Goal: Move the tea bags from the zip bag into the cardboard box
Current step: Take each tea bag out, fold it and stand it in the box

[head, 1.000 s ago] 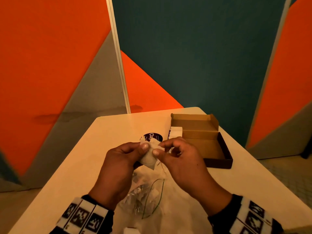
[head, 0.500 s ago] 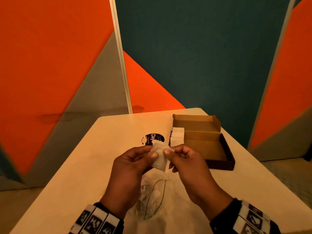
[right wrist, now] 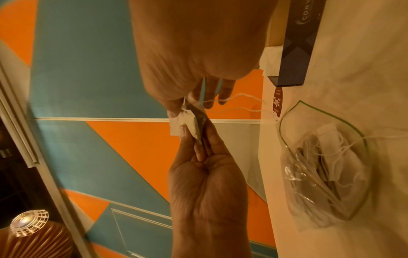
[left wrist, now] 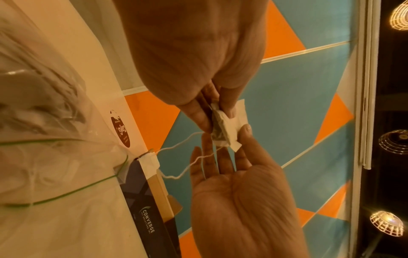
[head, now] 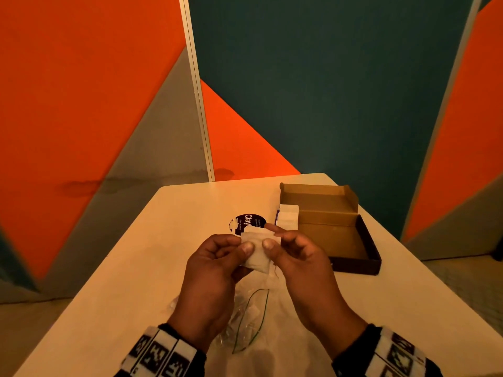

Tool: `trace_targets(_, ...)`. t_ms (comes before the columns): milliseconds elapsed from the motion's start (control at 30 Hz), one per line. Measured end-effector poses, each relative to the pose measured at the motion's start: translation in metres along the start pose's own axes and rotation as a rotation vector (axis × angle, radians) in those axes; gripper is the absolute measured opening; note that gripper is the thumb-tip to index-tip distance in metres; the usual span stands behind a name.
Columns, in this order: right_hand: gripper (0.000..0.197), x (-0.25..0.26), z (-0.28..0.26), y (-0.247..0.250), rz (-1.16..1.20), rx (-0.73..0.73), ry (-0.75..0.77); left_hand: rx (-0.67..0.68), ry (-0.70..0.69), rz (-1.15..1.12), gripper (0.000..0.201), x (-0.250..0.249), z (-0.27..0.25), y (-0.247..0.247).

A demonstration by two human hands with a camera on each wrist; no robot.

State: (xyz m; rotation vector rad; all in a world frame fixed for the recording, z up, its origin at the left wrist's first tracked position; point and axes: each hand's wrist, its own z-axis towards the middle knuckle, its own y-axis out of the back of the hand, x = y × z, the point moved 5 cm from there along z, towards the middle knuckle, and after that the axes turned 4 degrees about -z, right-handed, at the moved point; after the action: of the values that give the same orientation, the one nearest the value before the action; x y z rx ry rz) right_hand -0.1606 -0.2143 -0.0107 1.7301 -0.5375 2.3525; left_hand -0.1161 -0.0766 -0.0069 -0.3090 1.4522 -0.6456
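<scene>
Both hands hold one white tea bag (head: 257, 250) above the table, just left of the box. My left hand (head: 241, 248) pinches its left side and my right hand (head: 272, 242) pinches its right side, thumbs on top. In the wrist views the tea bag (left wrist: 229, 125) (right wrist: 189, 122) sits between the fingertips, and thin white strings trail from it toward the table. The open clear zip bag (head: 250, 322) (right wrist: 320, 174) lies under my wrists with several tea bags inside. The open cardboard box (head: 367, 240) stands to the right, with another tea bag (head: 289, 219) draped on its left wall.
A round dark sticker (head: 246, 223) lies on the pale table (head: 163, 268) just beyond the hands. The table's right edge runs close behind the box. Orange, teal and grey wall panels stand beyond the table.
The tea bag has shifted slightly right toward the box and now lies flatter between the thumbs. Both hands have kept their pinch on it.
</scene>
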Motion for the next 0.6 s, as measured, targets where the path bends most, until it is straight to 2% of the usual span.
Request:
trace_targets(167, 0.016, 0.008, -0.005, -0.005, -0.019, 0.038, 0.031, -0.024, -0.023, -0.028, 0.017, -0.001, 0.001, 0.001)
trace_targets(367, 0.021, 0.009, -0.015, -0.015, -0.093, 0.152, 0.07, -0.07, -0.032, -0.029, 0.017, 0.0, -0.001, 0.002)
trace_targets(433, 0.024, 0.008, -0.012, -0.015, -0.083, 0.14, 0.063, -0.066, -0.033, -0.028, 0.017, 0.0, -0.001, 0.001)
trace_targets(467, 0.034, 0.006, -0.01, -0.014, -0.051, 0.133, 0.051, -0.061, -0.032, -0.028, 0.018, 0.0, -0.002, 0.001)
trace_targets(533, 0.072, -0.002, -0.003, -0.011, 0.063, 0.124, -0.014, -0.053, -0.031, -0.019, 0.019, -0.001, -0.003, 0.001)
trace_targets(567, 0.083, -0.005, -0.001, -0.012, 0.109, 0.127, -0.057, -0.05, -0.032, -0.014, 0.019, -0.002, -0.003, 0.001)
trace_targets(600, 0.082, -0.007, 0.001, -0.012, 0.136, 0.131, -0.087, -0.045, -0.034, -0.008, 0.019, -0.002, -0.003, 0.0)
